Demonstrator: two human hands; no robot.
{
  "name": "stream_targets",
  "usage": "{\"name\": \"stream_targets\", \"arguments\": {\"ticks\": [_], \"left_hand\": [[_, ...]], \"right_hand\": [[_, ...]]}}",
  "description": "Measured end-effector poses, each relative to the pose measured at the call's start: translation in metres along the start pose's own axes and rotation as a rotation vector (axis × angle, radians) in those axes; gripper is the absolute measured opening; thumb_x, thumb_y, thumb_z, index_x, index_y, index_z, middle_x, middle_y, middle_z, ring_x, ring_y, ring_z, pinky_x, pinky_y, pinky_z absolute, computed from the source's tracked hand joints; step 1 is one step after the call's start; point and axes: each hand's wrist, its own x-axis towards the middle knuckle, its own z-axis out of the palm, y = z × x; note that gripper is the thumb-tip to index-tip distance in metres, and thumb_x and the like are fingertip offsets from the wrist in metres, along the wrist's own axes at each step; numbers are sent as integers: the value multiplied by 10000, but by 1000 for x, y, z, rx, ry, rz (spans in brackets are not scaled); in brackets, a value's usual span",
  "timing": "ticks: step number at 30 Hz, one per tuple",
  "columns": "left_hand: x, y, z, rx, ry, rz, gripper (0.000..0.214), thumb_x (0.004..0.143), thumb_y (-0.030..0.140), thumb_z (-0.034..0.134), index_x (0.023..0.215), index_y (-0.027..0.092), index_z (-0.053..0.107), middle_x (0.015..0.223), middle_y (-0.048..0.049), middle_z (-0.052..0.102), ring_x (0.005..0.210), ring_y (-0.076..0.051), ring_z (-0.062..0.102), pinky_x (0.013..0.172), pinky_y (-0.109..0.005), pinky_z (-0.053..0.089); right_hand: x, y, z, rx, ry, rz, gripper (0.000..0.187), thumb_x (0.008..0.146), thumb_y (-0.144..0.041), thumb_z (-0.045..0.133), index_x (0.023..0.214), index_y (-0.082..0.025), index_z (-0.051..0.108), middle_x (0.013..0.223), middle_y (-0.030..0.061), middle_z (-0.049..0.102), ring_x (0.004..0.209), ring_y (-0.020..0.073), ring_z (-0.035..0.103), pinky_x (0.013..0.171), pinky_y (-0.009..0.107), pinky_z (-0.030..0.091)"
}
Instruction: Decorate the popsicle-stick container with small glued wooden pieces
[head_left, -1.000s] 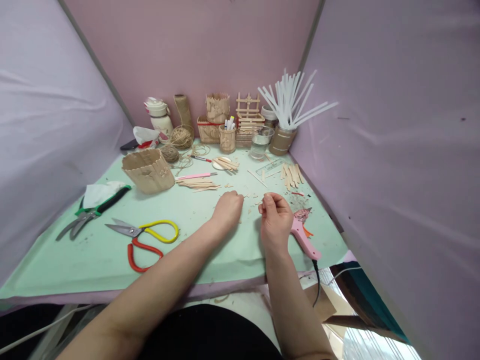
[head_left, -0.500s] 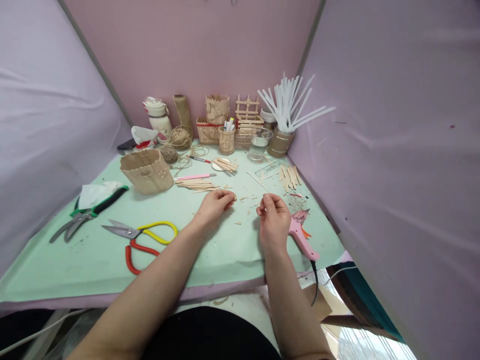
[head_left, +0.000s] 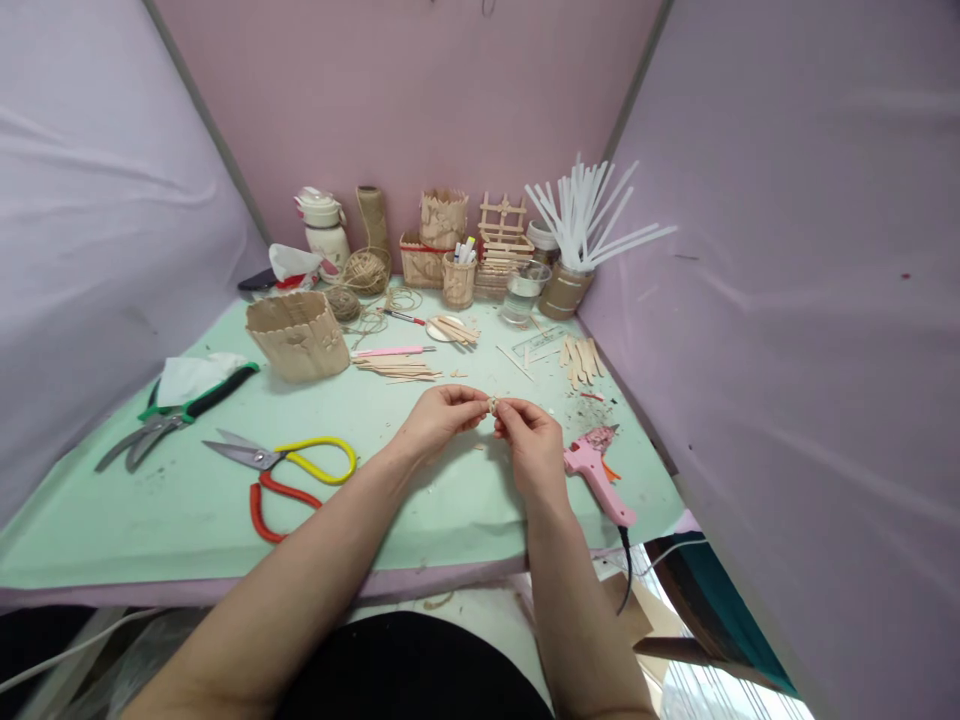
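A small pale wooden piece [head_left: 492,404], too tiny to make out clearly, sits pinched between my fingertips. My left hand [head_left: 441,420] grips it from the left, thumb and fingers pressed together. From the right, my right hand [head_left: 534,445] closes thumb and fingertips on the same spot; whether it holds a separate bit cannot be seen. Just right of that hand lies a pink glue gun [head_left: 600,475]. Thin split wooden sticks [head_left: 397,369] lie beyond my left hand, beside a pink-handled craft knife or pen-like tool [head_left: 390,351].
Scissors with yellow and red handles [head_left: 259,457] and green-black pruners [head_left: 176,418] lie at left. A stick-covered basket [head_left: 300,337] stands behind them. At the back are a cup of water [head_left: 521,295], a jar of white glue sticks [head_left: 568,290] and twine balls [head_left: 366,272]. Craft sticks [head_left: 580,360] lie at right.
My right hand has moved left and my left hand slightly right, so their fingertips now meet at the small piece. The view has shifted a little.
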Motion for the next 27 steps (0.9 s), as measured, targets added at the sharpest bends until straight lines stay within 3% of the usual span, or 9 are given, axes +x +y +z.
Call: {"name": "stream_targets", "arguments": {"ticks": [16, 23, 27], "left_hand": [[0, -5, 0, 40, -9, 29, 237, 613, 302, 772, 736, 129, 665, 638, 7, 601, 566, -76, 483, 580, -233, 374], [0, -9, 2, 1, 20, 23, 403, 617, 295, 774, 932, 145, 571, 605, 37, 603, 545, -78, 500, 589, -234, 384], [-1, -9, 3, 10, 29, 41, 400, 619, 266, 757, 942, 144, 554, 611, 40, 613, 529, -71, 493, 577, -228, 373]], "right_hand": [[0, 2, -2, -49, -6, -19, 184, 733, -357, 697, 753, -174, 707, 563, -33, 562, 555, 108, 470, 559, 246, 377], [1, 3, -2, -56, 7, -16, 201, 725, -362, 692, 733, -162, 678, 548, -41, 535, 531, 103, 439, 536, 242, 352], [1, 4, -2, -69, 13, -11, 206, 718, -369, 690, 720, -165, 669, 539, -47, 526, 521, 101, 433, 529, 242, 347]]}}
